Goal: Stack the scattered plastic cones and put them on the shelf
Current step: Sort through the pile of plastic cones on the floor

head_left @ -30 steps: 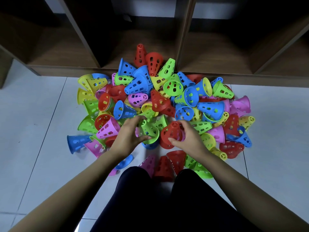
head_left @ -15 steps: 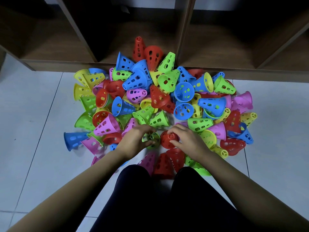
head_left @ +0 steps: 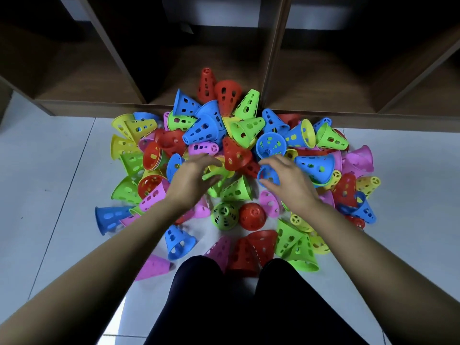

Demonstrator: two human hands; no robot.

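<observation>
The right hand (head_left: 290, 181) is pinching one blue cone (head_left: 270, 175). The left hand (head_left: 193, 181) is hovering over one green cone (head_left: 214, 176), grip too blurred to tell.

It looks like a playroom or school room: a low brown wooden shelf (head_left: 273, 58) with open boxes at 12 o'clock, a white tile floor (head_left: 49, 207), and a heap of bright toy cones (head_left: 204, 130) in the middle

Dim shelf recesses, glossy floor glare, blurred hands

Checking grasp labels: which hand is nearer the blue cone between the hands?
Right. The right hand curls its fingers around the blue cone; the left hand is apart to its left, over a yellow cone.
</observation>
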